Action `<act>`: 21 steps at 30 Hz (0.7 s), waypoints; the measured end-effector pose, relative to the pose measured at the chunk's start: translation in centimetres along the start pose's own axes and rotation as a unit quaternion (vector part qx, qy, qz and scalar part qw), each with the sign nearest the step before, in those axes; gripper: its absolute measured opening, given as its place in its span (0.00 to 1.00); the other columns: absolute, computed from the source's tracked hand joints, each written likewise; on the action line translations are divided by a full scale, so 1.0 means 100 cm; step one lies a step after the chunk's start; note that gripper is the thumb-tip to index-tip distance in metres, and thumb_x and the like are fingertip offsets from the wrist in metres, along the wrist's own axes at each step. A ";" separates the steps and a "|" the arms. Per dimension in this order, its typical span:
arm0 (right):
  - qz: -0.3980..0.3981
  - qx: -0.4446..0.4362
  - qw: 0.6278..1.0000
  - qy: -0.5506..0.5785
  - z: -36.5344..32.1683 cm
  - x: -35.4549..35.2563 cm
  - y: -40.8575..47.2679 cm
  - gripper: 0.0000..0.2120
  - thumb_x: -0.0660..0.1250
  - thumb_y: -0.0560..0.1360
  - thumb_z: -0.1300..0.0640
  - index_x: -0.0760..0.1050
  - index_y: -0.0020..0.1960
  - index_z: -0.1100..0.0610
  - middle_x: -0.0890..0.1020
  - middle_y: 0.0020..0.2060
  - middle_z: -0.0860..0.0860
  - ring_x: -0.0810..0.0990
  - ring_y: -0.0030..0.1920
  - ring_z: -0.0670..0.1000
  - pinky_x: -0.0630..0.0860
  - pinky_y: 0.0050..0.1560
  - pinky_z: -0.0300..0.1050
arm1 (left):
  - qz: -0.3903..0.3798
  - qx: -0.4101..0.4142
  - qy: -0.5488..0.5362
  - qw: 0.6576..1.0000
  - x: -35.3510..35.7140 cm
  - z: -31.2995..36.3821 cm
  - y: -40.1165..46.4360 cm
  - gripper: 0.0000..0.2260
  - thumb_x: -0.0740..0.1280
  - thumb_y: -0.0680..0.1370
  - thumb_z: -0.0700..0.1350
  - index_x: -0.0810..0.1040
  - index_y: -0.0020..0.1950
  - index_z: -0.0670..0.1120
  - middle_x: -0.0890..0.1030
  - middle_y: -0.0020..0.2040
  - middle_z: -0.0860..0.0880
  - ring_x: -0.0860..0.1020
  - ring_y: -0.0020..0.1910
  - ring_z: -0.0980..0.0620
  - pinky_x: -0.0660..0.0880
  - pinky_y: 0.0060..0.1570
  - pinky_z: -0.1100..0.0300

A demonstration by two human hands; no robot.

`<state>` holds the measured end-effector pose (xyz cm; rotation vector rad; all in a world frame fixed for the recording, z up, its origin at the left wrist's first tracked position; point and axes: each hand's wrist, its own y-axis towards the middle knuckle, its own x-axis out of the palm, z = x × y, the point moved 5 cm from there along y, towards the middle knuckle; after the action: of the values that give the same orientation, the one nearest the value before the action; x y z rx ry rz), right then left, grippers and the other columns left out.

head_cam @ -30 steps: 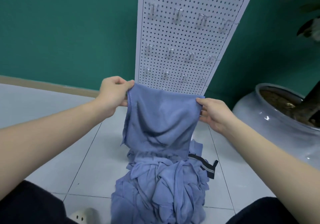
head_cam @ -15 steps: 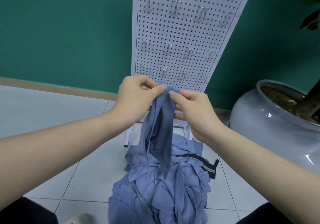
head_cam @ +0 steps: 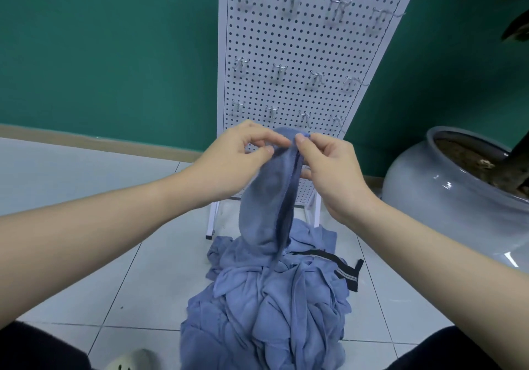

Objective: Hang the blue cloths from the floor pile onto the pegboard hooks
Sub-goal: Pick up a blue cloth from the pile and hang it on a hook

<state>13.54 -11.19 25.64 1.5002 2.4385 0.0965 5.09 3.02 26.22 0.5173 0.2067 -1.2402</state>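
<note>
Both hands, left hand [head_cam: 229, 163] and right hand [head_cam: 332, 169], grip 1 blue cloth [head_cam: 269, 198] pinched above the floor pile [head_cam: 266, 306]. White floor tiles [head_cam: 114, 255] meet a teal wall [head_cam: 114, 54]; the pegboard [head_cam: 300, 40] stands beside a grey planter [head_cam: 446, 198].

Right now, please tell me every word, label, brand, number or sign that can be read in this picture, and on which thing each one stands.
None can be read.
Pegboard: only holes and hooks, no text.
Black strap in the cloth pile: a pale stripe, no letters legible.
Held blue cloth, grey pot, green wall: no text visible.
</note>
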 end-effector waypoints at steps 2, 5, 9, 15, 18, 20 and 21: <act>-0.007 -0.008 1.000 -0.018 -0.004 0.000 0.000 0.22 0.64 0.78 0.47 0.71 0.43 0.68 0.73 0.36 0.59 0.71 0.38 0.58 0.72 0.46 0.53 | 0.036 0.017 0.027 0.999 -0.009 -0.002 0.004 0.10 0.67 0.81 0.40 0.79 0.55 0.55 0.78 0.58 0.57 0.75 0.56 0.64 0.73 0.57 0.63; -0.025 -0.001 1.000 0.006 -0.007 -0.001 -0.001 0.18 0.62 0.79 0.49 0.70 0.43 0.65 0.72 0.39 0.55 0.69 0.42 0.53 0.66 0.47 0.51 | -0.005 0.013 0.039 0.999 -0.016 -0.010 0.007 0.19 0.71 0.80 0.45 0.71 0.68 0.55 0.74 0.64 0.59 0.72 0.66 0.63 0.70 0.65 0.65; -0.017 0.009 0.999 0.029 -0.008 -0.007 -0.002 0.18 0.58 0.86 0.58 0.63 0.36 0.53 0.69 0.30 0.45 0.67 0.34 0.45 0.65 0.40 0.42 | -0.141 -0.041 0.025 0.989 -0.013 -0.024 0.004 0.20 0.74 0.77 0.52 0.76 0.68 0.54 0.80 0.65 0.59 0.75 0.67 0.64 0.68 0.70 0.59; 0.007 -0.013 1.000 -0.018 -0.009 -0.017 -0.001 0.19 0.55 0.87 0.52 0.62 0.38 0.52 0.67 0.32 0.45 0.65 0.35 0.46 0.64 0.41 0.45 | -0.144 -0.060 -0.023 0.988 -0.010 -0.032 0.001 0.07 0.74 0.77 0.44 0.83 0.54 0.45 0.86 0.50 0.49 0.83 0.49 0.55 0.76 0.57 0.60; 0.005 -0.044 0.998 -0.051 -0.011 -0.021 -0.001 0.17 0.54 0.86 0.48 0.64 0.40 0.53 0.66 0.36 0.52 0.64 0.39 0.51 0.63 0.44 0.49 | -0.140 -0.047 -0.040 0.988 -0.007 -0.025 -0.001 0.08 0.75 0.77 0.40 0.80 0.54 0.44 0.85 0.49 0.50 0.83 0.47 0.55 0.78 0.55 0.60; 0.003 -0.050 0.997 -0.063 -0.010 -0.023 0.000 0.18 0.54 0.86 0.48 0.64 0.39 0.53 0.66 0.37 0.53 0.64 0.39 0.52 0.63 0.44 0.50 | -0.136 -0.040 -0.048 0.989 -0.005 -0.022 -0.003 0.11 0.75 0.76 0.40 0.79 0.56 0.47 0.84 0.53 0.47 0.83 0.45 0.53 0.79 0.57 0.56; 0.002 -0.052 0.996 -0.070 -0.009 -0.024 0.000 0.19 0.54 0.86 0.48 0.64 0.39 0.54 0.67 0.36 0.54 0.64 0.39 0.53 0.64 0.43 0.50 | -0.135 -0.032 -0.048 0.989 -0.005 -0.019 -0.004 0.12 0.76 0.76 0.40 0.80 0.56 0.49 0.84 0.55 0.46 0.82 0.44 0.52 0.79 0.58 0.54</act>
<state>14.29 -13.20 27.00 1.4190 2.2838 0.1133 4.85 4.27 24.67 0.3815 0.2403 -1.5139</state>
